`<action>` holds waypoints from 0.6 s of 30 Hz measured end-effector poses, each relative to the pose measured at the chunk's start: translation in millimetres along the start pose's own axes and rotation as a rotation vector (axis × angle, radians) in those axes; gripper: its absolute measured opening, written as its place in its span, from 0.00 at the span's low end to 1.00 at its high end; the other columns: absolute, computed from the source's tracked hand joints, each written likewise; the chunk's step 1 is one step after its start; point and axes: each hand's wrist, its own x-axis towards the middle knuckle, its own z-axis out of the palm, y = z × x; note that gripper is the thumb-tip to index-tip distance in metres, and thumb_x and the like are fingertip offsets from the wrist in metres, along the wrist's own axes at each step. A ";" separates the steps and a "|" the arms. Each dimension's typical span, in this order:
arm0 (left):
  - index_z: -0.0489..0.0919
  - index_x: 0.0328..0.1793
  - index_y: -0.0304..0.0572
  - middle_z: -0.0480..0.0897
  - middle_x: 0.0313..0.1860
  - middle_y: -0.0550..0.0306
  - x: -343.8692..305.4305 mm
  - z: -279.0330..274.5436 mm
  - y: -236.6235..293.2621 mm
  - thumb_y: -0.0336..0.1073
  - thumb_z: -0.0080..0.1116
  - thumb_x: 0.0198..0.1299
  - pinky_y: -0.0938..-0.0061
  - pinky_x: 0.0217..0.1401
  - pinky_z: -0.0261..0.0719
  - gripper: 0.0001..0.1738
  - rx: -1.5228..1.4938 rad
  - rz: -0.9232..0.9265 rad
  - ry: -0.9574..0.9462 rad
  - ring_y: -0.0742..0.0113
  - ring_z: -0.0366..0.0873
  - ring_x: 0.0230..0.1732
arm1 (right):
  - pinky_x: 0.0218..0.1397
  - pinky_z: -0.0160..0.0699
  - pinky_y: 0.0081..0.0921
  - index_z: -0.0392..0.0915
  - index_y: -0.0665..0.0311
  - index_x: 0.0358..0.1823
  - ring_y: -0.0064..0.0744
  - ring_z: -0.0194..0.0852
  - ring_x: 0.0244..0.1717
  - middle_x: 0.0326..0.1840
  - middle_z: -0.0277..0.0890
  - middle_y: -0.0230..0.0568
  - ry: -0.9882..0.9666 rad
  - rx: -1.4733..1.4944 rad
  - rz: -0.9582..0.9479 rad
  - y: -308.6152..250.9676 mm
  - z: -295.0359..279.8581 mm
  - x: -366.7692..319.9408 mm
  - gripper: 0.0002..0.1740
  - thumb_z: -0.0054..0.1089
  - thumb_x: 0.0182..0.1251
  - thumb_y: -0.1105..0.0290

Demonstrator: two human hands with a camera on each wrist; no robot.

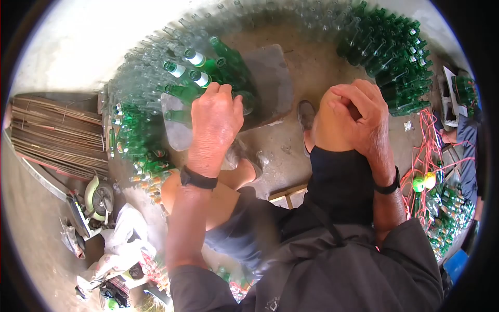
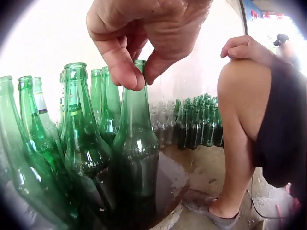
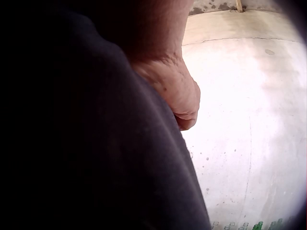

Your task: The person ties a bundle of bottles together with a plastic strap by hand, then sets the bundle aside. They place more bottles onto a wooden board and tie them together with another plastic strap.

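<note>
My left hand (image 1: 215, 114) is over a cluster of upright green bottles at the left. In the left wrist view, its thumb and fingers pinch the mouth of a green glass bottle (image 2: 136, 132), which stands upright. Other green bottles (image 2: 79, 120) crowd beside it, some with pale labels around their necks. They are on a grey slab (image 1: 270, 65); its surface looks wet in the left wrist view. My right hand (image 1: 361, 112) rests on the right knee, fingers loosely curled and holding nothing. The right wrist view shows only part of that hand (image 3: 180, 93) past dark cloth.
Clear bottles (image 1: 140, 78) line the wall in a curve, with green bottles (image 1: 387, 52) at the far right. A bundle of thin sticks (image 1: 57, 135) lies left. Red cords (image 1: 429, 151) and more bottles (image 1: 452, 208) are at the right, near another person's leg (image 1: 466, 156).
</note>
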 end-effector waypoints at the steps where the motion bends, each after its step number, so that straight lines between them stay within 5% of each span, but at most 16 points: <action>1: 0.86 0.43 0.35 0.84 0.34 0.46 0.4 0.3 -0.1 0.33 0.74 0.55 0.54 0.38 0.82 0.12 0.001 0.000 0.003 0.41 0.85 0.35 | 0.38 0.69 0.35 0.85 0.60 0.39 0.38 0.74 0.31 0.27 0.74 0.33 0.000 0.002 0.004 -0.5 0.1 0.2 0.11 0.72 0.53 0.75; 18: 0.86 0.53 0.39 0.86 0.42 0.43 -0.1 8.0 -1.0 0.35 0.72 0.58 0.54 0.42 0.84 0.18 -0.073 -0.093 0.043 0.39 0.85 0.38 | 0.42 0.70 0.32 0.86 0.64 0.42 0.37 0.73 0.32 0.28 0.73 0.35 -0.024 -0.008 0.017 -1.6 0.1 -1.1 0.12 0.71 0.54 0.78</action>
